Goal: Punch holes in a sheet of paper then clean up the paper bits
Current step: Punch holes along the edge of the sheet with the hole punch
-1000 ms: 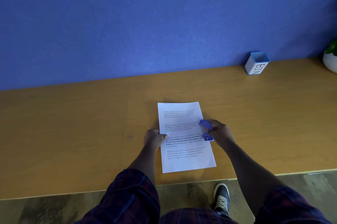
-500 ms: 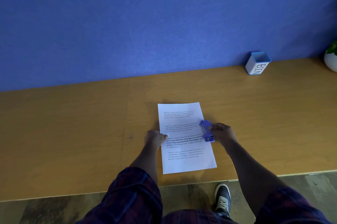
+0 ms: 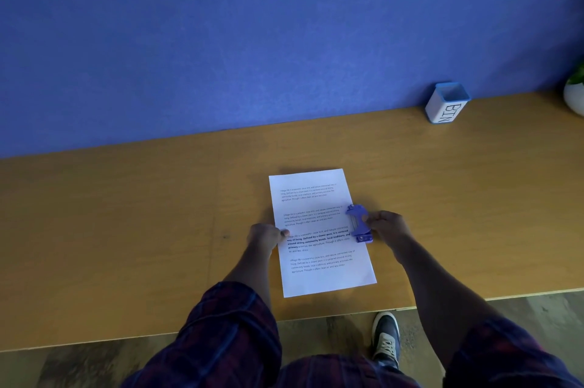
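The letters "BIN" are printed in dark capitals on the white side of a small square container (image 3: 446, 107) with a blue rim, which is set near the far right of the counter (image 3: 126, 229); the word is turned sideways. On the sheet of paper (image 3: 319, 229) near the front edge of the counter, four short paragraphs are printed. Each is begun with "Village life is a peaceful". Bold words can be read in the third: "Defined by a slower pace", "community bonds, local traditions". The remaining print is too small to be read.
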`<state>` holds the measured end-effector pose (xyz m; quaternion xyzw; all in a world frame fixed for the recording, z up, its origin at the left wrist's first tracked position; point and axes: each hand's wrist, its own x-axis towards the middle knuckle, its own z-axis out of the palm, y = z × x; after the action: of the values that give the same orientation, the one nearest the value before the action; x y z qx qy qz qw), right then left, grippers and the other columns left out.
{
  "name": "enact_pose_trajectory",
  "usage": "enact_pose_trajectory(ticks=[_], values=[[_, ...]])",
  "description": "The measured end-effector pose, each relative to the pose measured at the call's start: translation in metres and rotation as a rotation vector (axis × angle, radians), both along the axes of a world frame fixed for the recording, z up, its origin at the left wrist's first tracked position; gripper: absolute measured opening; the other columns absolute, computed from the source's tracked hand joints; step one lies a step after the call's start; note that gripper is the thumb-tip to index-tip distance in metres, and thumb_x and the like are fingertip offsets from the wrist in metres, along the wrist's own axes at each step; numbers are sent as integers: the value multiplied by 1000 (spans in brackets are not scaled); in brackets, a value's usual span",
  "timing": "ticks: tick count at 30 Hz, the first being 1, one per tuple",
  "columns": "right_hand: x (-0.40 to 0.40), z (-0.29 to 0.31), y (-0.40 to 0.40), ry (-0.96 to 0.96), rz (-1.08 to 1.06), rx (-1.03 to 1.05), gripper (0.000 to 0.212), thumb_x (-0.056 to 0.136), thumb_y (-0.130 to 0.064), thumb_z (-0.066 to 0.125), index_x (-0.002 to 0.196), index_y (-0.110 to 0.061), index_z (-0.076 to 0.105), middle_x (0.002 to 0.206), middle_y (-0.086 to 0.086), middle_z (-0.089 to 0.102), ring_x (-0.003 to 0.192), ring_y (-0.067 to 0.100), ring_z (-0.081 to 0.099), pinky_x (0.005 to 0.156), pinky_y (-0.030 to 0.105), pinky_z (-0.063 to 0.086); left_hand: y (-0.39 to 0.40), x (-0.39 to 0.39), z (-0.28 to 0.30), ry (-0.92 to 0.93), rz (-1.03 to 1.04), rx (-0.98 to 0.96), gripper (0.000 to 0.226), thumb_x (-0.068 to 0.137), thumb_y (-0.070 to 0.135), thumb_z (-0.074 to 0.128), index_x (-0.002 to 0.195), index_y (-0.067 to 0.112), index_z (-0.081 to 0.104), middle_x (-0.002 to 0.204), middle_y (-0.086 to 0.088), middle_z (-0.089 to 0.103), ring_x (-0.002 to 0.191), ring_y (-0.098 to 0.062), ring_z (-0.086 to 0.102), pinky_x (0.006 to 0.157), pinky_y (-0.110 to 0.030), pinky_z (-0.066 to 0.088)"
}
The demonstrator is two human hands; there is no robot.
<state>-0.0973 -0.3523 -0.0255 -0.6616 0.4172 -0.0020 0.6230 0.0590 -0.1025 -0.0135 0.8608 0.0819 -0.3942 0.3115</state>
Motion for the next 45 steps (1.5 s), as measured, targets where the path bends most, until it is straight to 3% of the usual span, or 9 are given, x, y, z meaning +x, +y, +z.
enact_pose_trajectory(ticks=[6, 14, 19, 24, 27, 31, 37, 39, 45], values=[[0, 1, 0, -14, 2, 21, 12, 89, -12, 74, 83, -3, 70, 80, 11, 66, 68, 18, 55, 58, 26, 44, 2, -1, -2, -47, 6, 25, 47, 91, 24, 75, 132, 4, 64, 137, -14, 64, 129, -29, 59, 80, -23, 45], [2, 0, -1, -10, -13, 60, 22, 88, -11, 74, 97, 9, 70, 84, 14, 67, 70, 20, 57, 60, 27, 45, 4, -4, -4, -96, -28, 88, 42, 88, 34, 79, 108, -3, 72, 114, -15, 73, 109, -31, 70, 90, -39, 56], [3, 1, 1, -24, -34, 92, 20, 88, -9, 75, 94, 9, 69, 84, 15, 65, 75, 23, 57, 65, 30, 46, 3, -2, 4, -111, -132, 158, 44, 93, 43, 69, 115, 5, 71, 119, -9, 73, 111, -25, 69, 82, -29, 55], [3, -1, 5, 25, -20, 31, 25, 84, -12, 79, 66, -5, 62, 71, 9, 59, 61, 18, 50, 57, 27, 40, 0, -3, 4, -116, -183, 220, 47, 94, 48, 67, 114, 6, 71, 115, -8, 74, 106, -24, 71, 86, -30, 55], [3, -3, 2, 44, -40, 20, 32, 84, -20, 80, 80, 10, 67, 74, 11, 56, 62, 17, 47, 55, 26, 37, -1, -2, 1, -105, -155, 181, 44, 94, 42, 68, 118, 6, 70, 121, -10, 72, 112, -26, 69, 79, -25, 54], [3, -4, 1, 57, -45, 29, 40, 84, -24, 80, 86, 14, 68, 72, 9, 56, 58, 15, 46, 53, 24, 37, -1, -2, 2, -123, -224, 229, 51, 98, 48, 60, 119, 2, 68, 120, -12, 72, 113, -26, 69, 96, -34, 55], [6, -5, 3, 68, -63, 5, 38, 83, -24, 80, 56, -9, 58, 56, 0, 49, 55, 16, 40, 53, 26, 31, 2, 1, 1, -105, -239, 208, 45, 97, 42, 65, 125, 7, 67, 128, -11, 68, 121, -26, 64, 70, -20, 49], [7, -8, 5, 64, -77, -30, 47, 83, -25, 79, 50, -16, 47, 51, -3, 41, 51, 15, 34, 51, 27, 27, 3, 0, 1, -134, -306, 266, 48, 99, 51, 56, 113, 6, 67, 113, -9, 71, 107, -23, 68, 79, -28, 52], [7, -9, 4, 81, -71, -66, 47, 83, -30, 79, 53, -15, 46, 56, 2, 41, 55, 19, 35, 56, 31, 28, 2, -3, -3, -179, -300, 307, 46, 97, 55, 57, 96, 10, 66, 80, 1, 62, 77, -15, 58, 60, -21, 41]])
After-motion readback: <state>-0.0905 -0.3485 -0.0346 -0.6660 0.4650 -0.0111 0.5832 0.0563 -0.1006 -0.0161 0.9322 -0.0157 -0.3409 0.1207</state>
